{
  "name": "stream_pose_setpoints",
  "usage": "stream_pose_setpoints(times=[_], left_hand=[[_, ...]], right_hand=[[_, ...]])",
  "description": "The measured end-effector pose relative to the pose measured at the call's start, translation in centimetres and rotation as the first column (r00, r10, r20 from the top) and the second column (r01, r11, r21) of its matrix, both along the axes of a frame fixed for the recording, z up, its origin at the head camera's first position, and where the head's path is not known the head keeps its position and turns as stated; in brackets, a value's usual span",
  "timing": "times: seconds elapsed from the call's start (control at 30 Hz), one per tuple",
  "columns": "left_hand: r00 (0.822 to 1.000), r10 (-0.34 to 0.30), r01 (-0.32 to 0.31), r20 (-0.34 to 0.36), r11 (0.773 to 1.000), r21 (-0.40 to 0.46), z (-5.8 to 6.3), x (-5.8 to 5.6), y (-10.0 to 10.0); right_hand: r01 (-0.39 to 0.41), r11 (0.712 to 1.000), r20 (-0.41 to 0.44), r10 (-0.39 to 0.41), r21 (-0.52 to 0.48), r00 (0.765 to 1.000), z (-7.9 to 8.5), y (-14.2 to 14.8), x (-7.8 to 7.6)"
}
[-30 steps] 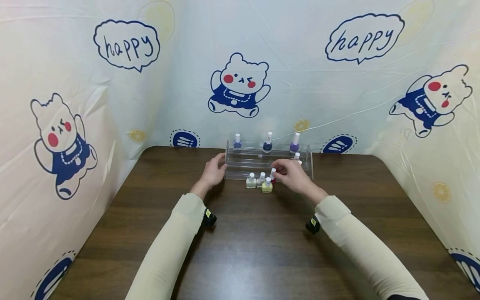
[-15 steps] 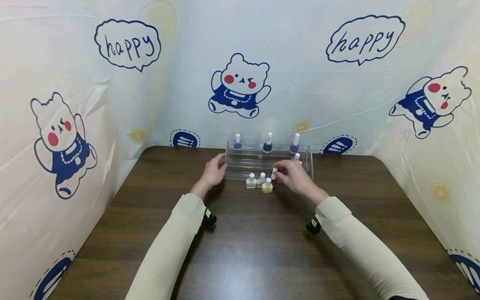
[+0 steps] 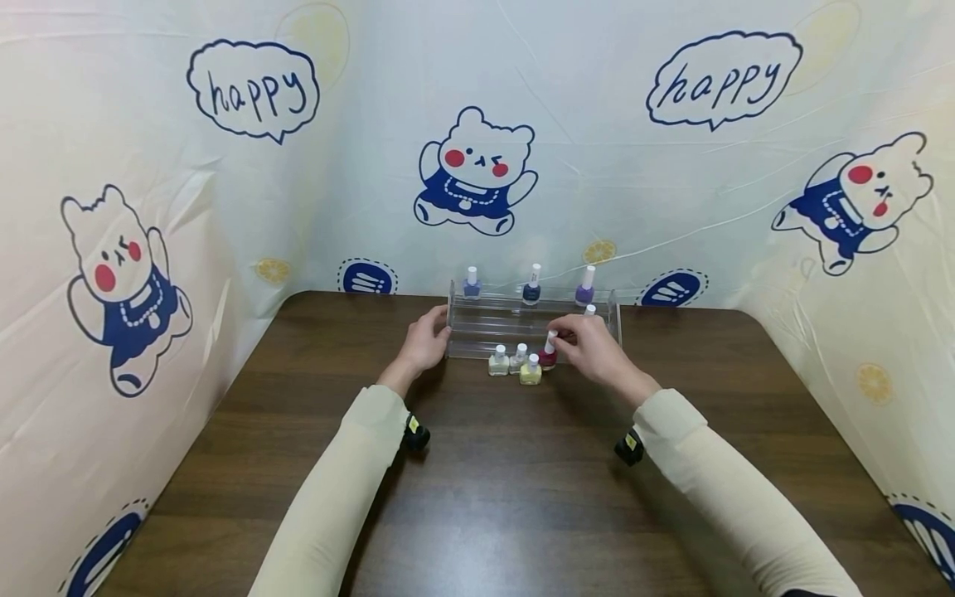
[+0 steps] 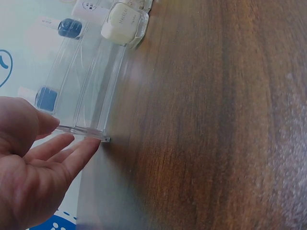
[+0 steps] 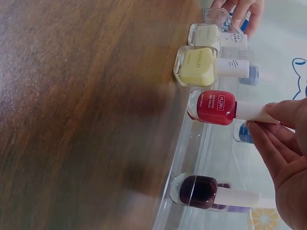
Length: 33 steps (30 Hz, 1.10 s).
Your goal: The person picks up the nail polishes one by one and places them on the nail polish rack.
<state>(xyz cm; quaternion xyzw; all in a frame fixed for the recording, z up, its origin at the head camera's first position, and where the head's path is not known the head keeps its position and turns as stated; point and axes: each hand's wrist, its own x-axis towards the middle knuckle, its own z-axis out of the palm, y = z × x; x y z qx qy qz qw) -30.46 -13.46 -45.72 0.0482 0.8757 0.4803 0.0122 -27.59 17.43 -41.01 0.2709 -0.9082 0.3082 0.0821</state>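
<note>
My right hand [image 3: 593,347] pinches the white cap of a red nail polish bottle [image 5: 217,107] between thumb and fingertips. The bottle is upright at the front of a clear tiered rack [image 3: 485,325]. Just left of it stand a yellow nail polish [image 3: 530,372], a pale cream one [image 3: 498,362] and another light bottle [image 3: 518,356]. At the rack's left end, my left hand [image 3: 427,340] rests its fingertips against the clear side panel, fingers fairly straight, as the left wrist view shows [image 4: 43,163].
On the rack's top tier stand a lilac bottle [image 3: 472,284], a dark blue one [image 3: 531,287] and a purple one [image 3: 585,288]. A dark nail polish [image 5: 197,191] sits on the rack at the right. A printed curtain [image 3: 477,75] hangs behind the wooden table [image 3: 477,481].
My right hand has shifted slightly right with the red nail polish, moving it away from the yellow bottle and showing more of its red body. My left hand has stayed at the rack's end.
</note>
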Motion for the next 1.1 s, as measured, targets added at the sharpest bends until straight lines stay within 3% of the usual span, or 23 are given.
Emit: stream_pose_setpoints(times=[1.1], left_hand=[[1.0, 0.013, -0.013, -0.003, 1.0, 0.014, -0.3, -0.4, 0.0]], right_hand=[[0.029, 0.998, -0.012, -0.03, -0.051, 0.999, 2.3, -0.7, -0.5]])
